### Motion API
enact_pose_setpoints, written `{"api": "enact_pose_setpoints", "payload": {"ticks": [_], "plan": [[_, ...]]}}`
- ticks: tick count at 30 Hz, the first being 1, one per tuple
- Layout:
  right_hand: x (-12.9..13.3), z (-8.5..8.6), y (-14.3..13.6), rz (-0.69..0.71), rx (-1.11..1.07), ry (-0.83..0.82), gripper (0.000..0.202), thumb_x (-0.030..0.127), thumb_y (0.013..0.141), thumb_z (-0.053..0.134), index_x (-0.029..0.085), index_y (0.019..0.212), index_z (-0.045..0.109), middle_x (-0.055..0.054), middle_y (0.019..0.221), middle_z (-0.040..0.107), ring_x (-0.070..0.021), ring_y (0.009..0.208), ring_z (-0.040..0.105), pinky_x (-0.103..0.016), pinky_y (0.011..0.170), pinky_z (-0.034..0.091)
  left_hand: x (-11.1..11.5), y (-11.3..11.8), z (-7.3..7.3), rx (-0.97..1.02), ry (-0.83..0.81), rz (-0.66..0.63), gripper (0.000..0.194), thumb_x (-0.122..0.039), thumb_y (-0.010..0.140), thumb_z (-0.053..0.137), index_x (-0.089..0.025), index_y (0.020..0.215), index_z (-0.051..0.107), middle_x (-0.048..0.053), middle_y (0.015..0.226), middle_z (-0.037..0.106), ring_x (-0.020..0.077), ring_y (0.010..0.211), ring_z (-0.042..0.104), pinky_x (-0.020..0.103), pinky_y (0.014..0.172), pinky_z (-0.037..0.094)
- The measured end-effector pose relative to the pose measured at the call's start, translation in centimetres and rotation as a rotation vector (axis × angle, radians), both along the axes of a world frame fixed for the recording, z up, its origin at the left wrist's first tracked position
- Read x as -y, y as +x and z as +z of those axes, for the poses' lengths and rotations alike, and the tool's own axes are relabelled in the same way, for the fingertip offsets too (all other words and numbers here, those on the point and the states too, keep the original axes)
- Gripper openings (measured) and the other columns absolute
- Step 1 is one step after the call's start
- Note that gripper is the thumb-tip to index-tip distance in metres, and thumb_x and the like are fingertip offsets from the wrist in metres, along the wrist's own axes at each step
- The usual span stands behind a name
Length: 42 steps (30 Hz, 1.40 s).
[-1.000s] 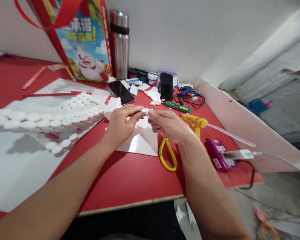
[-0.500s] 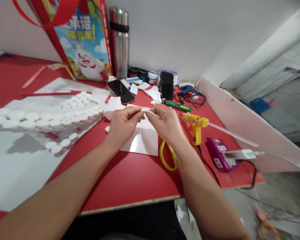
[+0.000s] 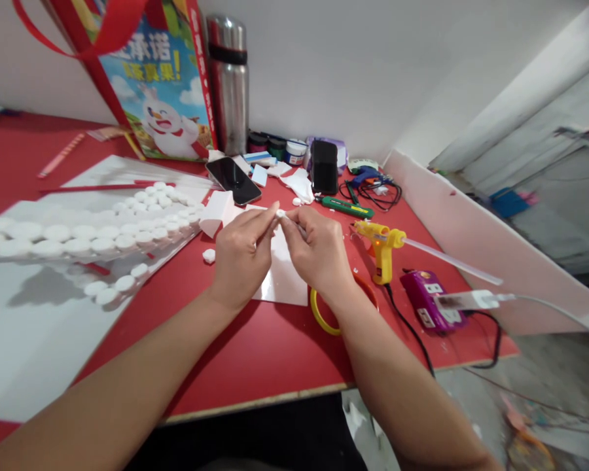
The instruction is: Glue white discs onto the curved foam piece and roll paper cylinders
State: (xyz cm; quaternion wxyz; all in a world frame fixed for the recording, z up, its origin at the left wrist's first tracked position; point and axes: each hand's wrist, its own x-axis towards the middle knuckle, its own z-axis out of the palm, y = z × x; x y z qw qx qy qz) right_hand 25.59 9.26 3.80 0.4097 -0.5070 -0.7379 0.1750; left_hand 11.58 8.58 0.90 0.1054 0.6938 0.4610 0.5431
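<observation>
My left hand and my right hand meet over a glossy white sheet, fingertips pinched together. Between them is a small white piece, mostly covered by the fingers, so its exact shape is unclear. A crumpled white lump lies left of my left hand, beside a folded pale paper. Under my right forearm sits a yellow ring-shaped item, partly hidden. To the left stands a curved structure of white round discs.
Right of my arm is a yellow glue gun with a clear stick, near a purple box. Behind my hands lie a green-handled tool, two phones and paint jars. A steel flask and gift bag stand farther back.
The left hand has turned a little, its fingers now more upright around the small white piece. Both hands stay together. The view has shifted slightly, and more of the ring beneath my right arm shows.
</observation>
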Motion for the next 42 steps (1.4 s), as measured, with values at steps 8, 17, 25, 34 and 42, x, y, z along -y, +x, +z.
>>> {"api": "enact_pose_setpoints", "payload": {"ticks": [8, 17, 25, 34, 42], "plan": [[-1.3, 0.7, 1.8, 0.218, -0.121, -0.074, 0.018, 0.026, 0.095, 0.062, 0.016, 0.080, 0.067, 0.003, 0.060, 0.054, -0.0108, 0.054, 0.044, -0.027, 0.054, 0.033, -1.0, -0.8, 0.6, 0.450, -0.301, -0.244, 0.021, -0.037, 0.086, 0.077, -0.019, 0.096, 0.083, 0.004, 0.082, 0.078, 0.0148, 0.069, 0.069, 0.027, 0.068, 0.058], [-1.7, 0.4, 1.9, 0.216, -0.173, -0.186, 0.020, 0.028, 0.095, 0.064, 0.016, 0.079, 0.068, 0.004, 0.057, 0.058, -0.0096, 0.051, 0.045, -0.025, 0.052, 0.033, -1.2, -1.4, 1.6, 0.424, -0.401, -0.342, 0.022, -0.037, 0.085, 0.079, -0.018, 0.094, 0.083, 0.002, 0.075, 0.076, 0.0139, 0.067, 0.070, 0.024, 0.067, 0.060], [-1.3, 0.0, 1.4, 0.090, 0.110, -0.003, 0.027, 0.031, 0.097, 0.059, 0.017, 0.076, 0.064, -0.001, 0.063, 0.062, -0.0128, 0.058, 0.051, -0.028, 0.058, 0.033, -1.0, -0.8, 1.1, 0.439, -0.380, -0.289, 0.025, -0.036, 0.085, 0.078, -0.014, 0.098, 0.081, 0.004, 0.080, 0.077, 0.0147, 0.068, 0.071, 0.024, 0.068, 0.060], [-1.1, 1.1, 1.0, 0.209, -0.410, -0.551, 0.037, 0.047, 0.101, 0.051, 0.017, 0.083, 0.063, -0.007, 0.074, 0.072, -0.0156, 0.053, 0.065, -0.027, 0.052, 0.049, -1.4, -1.1, 0.6, 0.412, -0.363, -0.289, 0.020, -0.030, 0.088, 0.074, -0.015, 0.099, 0.080, 0.003, 0.078, 0.077, 0.0134, 0.067, 0.068, 0.023, 0.066, 0.056], [-2.5, 1.8, 2.4, 0.281, -0.849, -1.105, 0.035, 0.029, 0.106, 0.040, 0.012, 0.090, 0.066, -0.007, 0.069, 0.069, -0.0129, 0.051, 0.063, -0.021, 0.042, 0.046, -1.2, -1.3, 1.2, 0.373, -0.370, -0.318, 0.020, -0.030, 0.087, 0.074, -0.016, 0.099, 0.080, 0.005, 0.089, 0.079, 0.0181, 0.082, 0.071, 0.028, 0.076, 0.057]]}}
